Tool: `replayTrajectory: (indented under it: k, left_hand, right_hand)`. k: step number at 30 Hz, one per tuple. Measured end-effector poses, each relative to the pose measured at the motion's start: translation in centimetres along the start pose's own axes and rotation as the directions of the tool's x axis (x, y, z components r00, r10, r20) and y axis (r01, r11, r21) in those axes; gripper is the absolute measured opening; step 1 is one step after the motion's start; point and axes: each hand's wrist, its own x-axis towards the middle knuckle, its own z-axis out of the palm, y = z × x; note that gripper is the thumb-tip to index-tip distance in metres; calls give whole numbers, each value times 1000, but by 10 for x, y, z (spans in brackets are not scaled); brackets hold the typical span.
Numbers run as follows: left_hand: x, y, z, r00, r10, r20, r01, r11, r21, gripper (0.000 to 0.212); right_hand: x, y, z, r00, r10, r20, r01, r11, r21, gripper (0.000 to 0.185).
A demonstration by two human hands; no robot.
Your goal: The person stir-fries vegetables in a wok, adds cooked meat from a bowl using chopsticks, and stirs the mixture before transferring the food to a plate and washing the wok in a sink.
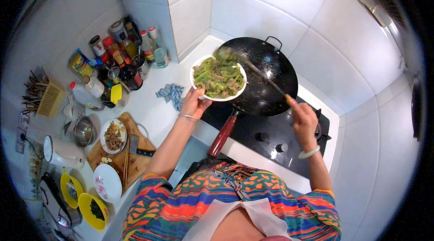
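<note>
My left hand [196, 103] holds a white bowl [218, 99] by its near rim, over the left edge of a black wok [271, 95]. Green peppers with pieces of meat [220, 78] fill the bowl. In my right hand [303, 120] is the wooden end of a long-handled metal spatula [266, 78]. Its blurred head, with some green pepper on it, is at the bowl's far rim. The wok stands on a black gas hob [261, 146], its red handle [222, 136] pointing towards me. Little but an oily sheen shows on the wok's inner surface.
Left of me, a cutting board [135, 169] bears a plate of meat [113, 136], a cleaver [134, 144], chopsticks [126, 163] and garlic. Seasoning bottles [130, 75] line the wall. A blue cloth [171, 93] lies near the bowl. Yellow baskets [91, 208] and an electric kettle [64, 152] stand farther left.
</note>
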Motion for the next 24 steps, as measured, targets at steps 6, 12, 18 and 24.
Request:
replayTrajectory:
  k: [6,12,18,24]
  left_hand:
    - [-2,-8,18,1000,-11,21,12,999,-51,31]
    - [-3,-9,9,1000,8,14,-7,999,-41,37]
    - [-6,-1,-25,1000,14,-15,-13,999,33,37]
    - [-43,21,-62,995,66,-69,-60,995,79,46]
  right_hand:
    - [-14,-7,-10,997,-7,-79,0,996,-93,51]
    - [19,28,-54,918,296,266,-378,855,355,42]
    - [61,94,-66,705,380,599,-641,703,308,34]
    - [124,117,-9,590,439,678,-396,889,-230,25]
